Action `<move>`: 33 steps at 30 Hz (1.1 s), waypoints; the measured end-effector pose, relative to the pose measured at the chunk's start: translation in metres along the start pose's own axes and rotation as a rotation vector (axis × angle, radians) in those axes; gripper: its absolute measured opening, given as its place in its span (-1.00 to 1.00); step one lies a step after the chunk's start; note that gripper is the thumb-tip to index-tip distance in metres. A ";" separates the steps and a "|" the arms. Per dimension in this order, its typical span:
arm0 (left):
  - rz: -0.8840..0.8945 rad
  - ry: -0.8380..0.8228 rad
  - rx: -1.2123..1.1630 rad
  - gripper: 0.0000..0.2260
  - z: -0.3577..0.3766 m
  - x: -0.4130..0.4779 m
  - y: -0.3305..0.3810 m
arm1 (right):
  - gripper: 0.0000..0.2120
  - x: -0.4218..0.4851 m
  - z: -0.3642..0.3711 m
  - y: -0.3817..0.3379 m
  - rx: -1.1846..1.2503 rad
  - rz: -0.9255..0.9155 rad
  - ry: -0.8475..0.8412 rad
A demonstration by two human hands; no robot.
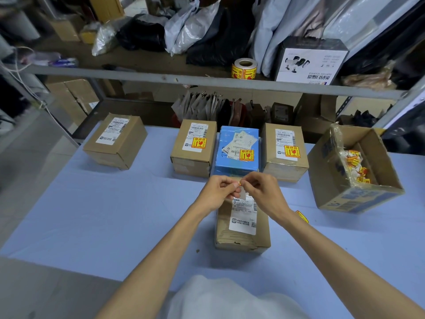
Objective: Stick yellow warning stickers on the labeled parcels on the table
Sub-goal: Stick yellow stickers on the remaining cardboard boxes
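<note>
My left hand (218, 191) and my right hand (262, 189) meet above a brown labeled parcel (242, 236) near the table's middle. Both pinch a small yellow sticker (239, 183) with its pale backing paper hanging below the fingers. The parcel's white label (243, 218) carries no yellow sticker. Behind stand two brown parcels (195, 148) (286, 153) and a blue parcel (238, 153), each with a yellow warning sticker on its label. A brown parcel (116, 141) at the far left has a label only.
An open carton (354, 169) at the right holds crumpled sticker backings. Another yellow sticker (301, 216) lies on the blue table cover (115, 215) by my right wrist. A sticker roll (244, 69) stands on the shelf above, among bags and boxes.
</note>
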State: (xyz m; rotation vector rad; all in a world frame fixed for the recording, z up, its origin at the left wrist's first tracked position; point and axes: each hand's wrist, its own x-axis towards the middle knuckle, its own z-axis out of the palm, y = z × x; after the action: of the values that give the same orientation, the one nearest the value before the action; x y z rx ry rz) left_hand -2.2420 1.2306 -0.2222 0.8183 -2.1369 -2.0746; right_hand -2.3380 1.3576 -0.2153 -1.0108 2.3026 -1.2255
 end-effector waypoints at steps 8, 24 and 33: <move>0.009 0.009 0.020 -0.86 0.001 -0.001 0.000 | -0.92 0.001 -0.002 -0.001 0.010 -0.014 -0.008; 0.000 0.029 -0.008 -0.87 0.003 0.003 -0.004 | -0.85 0.001 -0.001 0.001 0.036 -0.042 -0.004; -0.001 0.048 -0.012 -0.84 0.003 0.003 -0.001 | -0.90 0.002 -0.001 -0.003 0.029 -0.061 0.008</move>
State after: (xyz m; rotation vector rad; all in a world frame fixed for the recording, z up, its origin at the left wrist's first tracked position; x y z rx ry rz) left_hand -2.2452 1.2324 -0.2241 0.8582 -2.0989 -2.0441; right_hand -2.3389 1.3556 -0.2123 -1.0758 2.2688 -1.2845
